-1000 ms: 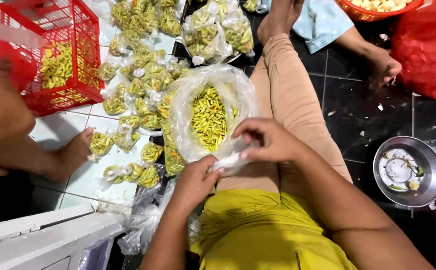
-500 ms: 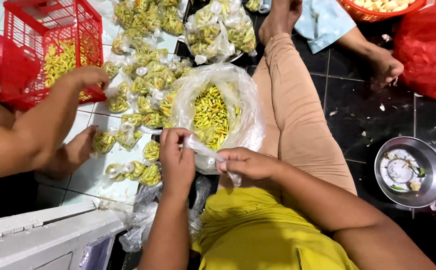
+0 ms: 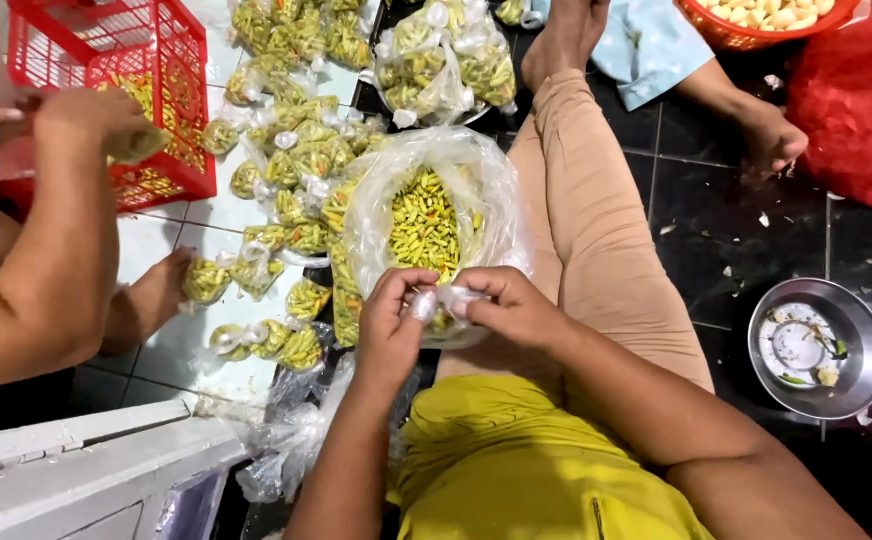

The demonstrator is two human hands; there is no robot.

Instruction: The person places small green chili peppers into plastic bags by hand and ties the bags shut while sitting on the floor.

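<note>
While the big clear bag of yellow-green chillies point(image 3: 426, 215) stands open against the person's thigh, both hands meet just below its mouth. The left hand point(image 3: 391, 325) and the right hand point(image 3: 511, 305) each pinch a small clear packet point(image 3: 441, 300), fingers closed on its twisted plastic. Left of the big bag, many filled small packets point(image 3: 286, 180) lie on the tiled floor point(image 3: 196, 340), with a red crate point(image 3: 141, 80) beyond them. Right of the bag sits a metal bowl point(image 3: 821, 345). Another person's arm point(image 3: 46, 270) reaches by the crate.
</note>
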